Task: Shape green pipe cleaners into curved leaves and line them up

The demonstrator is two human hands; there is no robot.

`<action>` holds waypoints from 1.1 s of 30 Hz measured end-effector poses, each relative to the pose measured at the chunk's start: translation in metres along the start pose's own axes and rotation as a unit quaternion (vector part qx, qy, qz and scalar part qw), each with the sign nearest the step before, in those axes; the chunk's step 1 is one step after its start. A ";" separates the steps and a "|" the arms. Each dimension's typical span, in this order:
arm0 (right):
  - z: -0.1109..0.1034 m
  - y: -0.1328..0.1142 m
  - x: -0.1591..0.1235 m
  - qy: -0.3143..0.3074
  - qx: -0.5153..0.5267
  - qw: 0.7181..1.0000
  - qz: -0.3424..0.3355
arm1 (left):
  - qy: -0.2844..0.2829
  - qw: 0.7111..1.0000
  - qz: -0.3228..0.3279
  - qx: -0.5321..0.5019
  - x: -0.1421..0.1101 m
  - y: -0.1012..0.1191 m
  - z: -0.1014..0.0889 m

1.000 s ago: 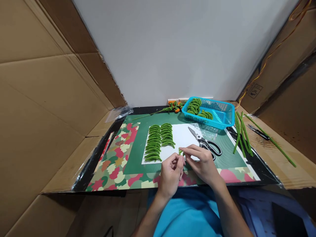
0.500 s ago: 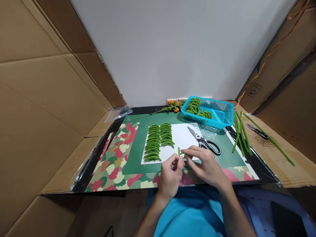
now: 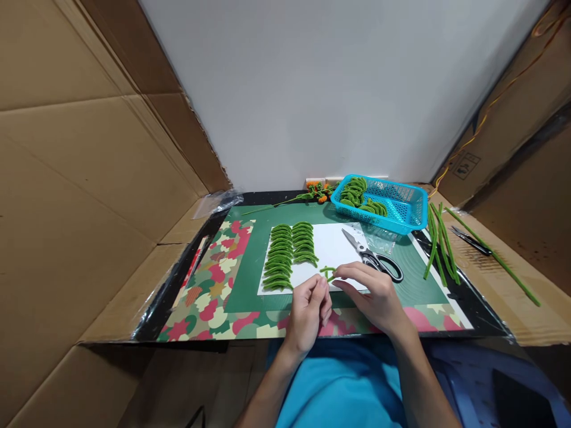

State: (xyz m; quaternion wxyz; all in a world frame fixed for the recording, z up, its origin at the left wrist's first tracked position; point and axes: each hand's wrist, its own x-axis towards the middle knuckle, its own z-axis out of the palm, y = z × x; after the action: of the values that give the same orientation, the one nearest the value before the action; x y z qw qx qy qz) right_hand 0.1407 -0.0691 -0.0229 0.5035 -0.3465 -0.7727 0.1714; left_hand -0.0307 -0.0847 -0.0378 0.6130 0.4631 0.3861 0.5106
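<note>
Between my hands is a small bent piece of green pipe cleaner (image 3: pixel 328 270), just over the white paper (image 3: pixel 328 244). My left hand (image 3: pixel 308 310) pinches its lower end between thumb and fingers. My right hand (image 3: pixel 371 292) has its thumb and index finger closed at the piece's right side; the exact grip is partly hidden by the fingers. Two columns of curved green pipe cleaner pieces (image 3: pixel 279 255) lie on the paper, left of my hands. Scissors (image 3: pixel 368 254) with black handles lie just beyond my right hand, blades pointing away to the left.
A blue basket (image 3: pixel 404 227) holding more curved green pieces stands at the back right. Loose green pipe cleaners (image 3: pixel 439 246) and dark-handled pliers or snips (image 3: pixel 470 240) lie on the right. An orange-flowered stem (image 3: pixel 307 195) lies behind the green mat (image 3: pixel 250 255). Cardboard walls flank the table.
The green piece between my fingers has turned: its upper part stood upright and now lies more crosswise. My right fingers have shifted slightly. The whole view has moved a little.
</note>
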 end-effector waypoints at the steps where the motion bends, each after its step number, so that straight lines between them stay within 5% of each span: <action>1: 0.000 0.000 0.000 -0.003 -0.001 1.000 0.001 | -0.003 1.000 -0.001 -0.004 0.000 0.000 0.000; 13: 0.004 -0.001 -0.002 -0.006 0.079 0.996 0.044 | 0.008 0.999 -0.022 -0.044 0.002 0.001 -0.002; 25: 0.002 -0.001 -0.001 0.009 0.012 1.000 0.002 | 0.007 0.998 -0.033 -0.056 0.004 0.004 0.001; 33: 0.000 -0.002 -0.004 -0.014 0.009 1.000 -0.002 | 0.021 0.999 -0.007 0.031 0.005 0.002 -0.001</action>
State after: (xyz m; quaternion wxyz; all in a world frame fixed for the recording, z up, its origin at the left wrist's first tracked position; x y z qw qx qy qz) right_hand 0.1413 -0.0735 -0.0240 0.4960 -0.3381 -0.7789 0.1817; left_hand -0.0311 -0.0799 -0.0363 0.5940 0.4684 0.4172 0.5037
